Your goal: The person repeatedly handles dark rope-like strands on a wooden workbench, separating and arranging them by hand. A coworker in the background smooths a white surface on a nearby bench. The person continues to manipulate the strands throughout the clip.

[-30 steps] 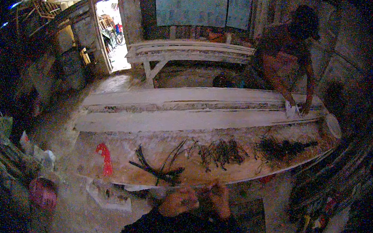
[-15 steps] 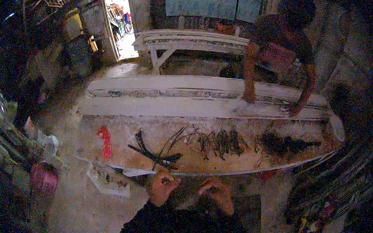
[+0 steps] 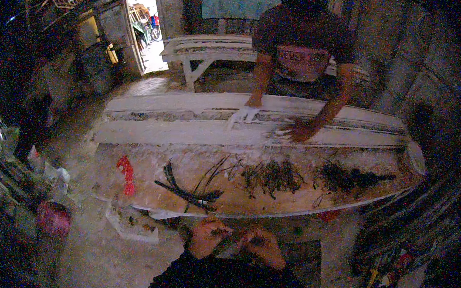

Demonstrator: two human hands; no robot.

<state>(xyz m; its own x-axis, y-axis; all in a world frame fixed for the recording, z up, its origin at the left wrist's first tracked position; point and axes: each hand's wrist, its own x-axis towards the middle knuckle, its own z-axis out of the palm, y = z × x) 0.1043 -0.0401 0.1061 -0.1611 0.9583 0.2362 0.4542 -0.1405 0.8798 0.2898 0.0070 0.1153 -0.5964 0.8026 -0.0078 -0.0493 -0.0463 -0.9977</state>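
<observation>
At the near edge of the long table [image 3: 146,183], my left hand [image 3: 208,237] and my right hand [image 3: 263,246] face each other, fingertips close together. Both are closed in a pinch; whatever lies between the fingers is too small and dark to make out. Just beyond my left hand lie long dark strips [image 3: 186,193], crossing each other on the wood. Several bundles of thin dark strands [image 3: 276,177] are laid in a row past my right hand. Farther right is a dark tangled heap [image 3: 349,178]. A red limp item [image 3: 126,175] rests toward the left end.
Across the table a co-worker [image 3: 302,52] leans over with both hands on its pale raised boards [image 3: 177,129]. A white bench [image 3: 194,52] stands behind. A reddish container [image 3: 54,218] sits on the floor at left; long thin material [image 3: 397,233] is piled at right.
My hands have drawn nearer each other, the right fingers folding in. The co-worker has shifted left along the table, hands now farther left on the boards.
</observation>
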